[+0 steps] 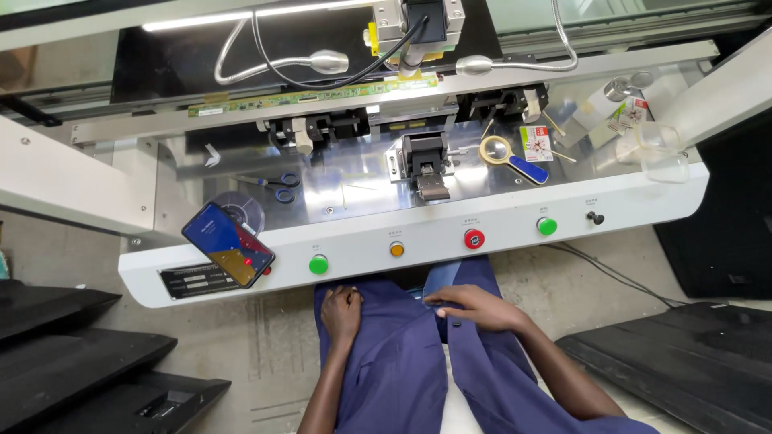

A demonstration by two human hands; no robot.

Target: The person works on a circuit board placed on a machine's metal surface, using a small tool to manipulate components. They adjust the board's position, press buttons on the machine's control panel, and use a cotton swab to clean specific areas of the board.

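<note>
Phone (228, 244) on machine ledge (498, 210), left of scissors (279, 187) and magnifier (513, 158)

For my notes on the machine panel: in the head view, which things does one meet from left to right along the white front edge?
Smartphone → green button → orange button → red button → second green button → black switch.
</note>
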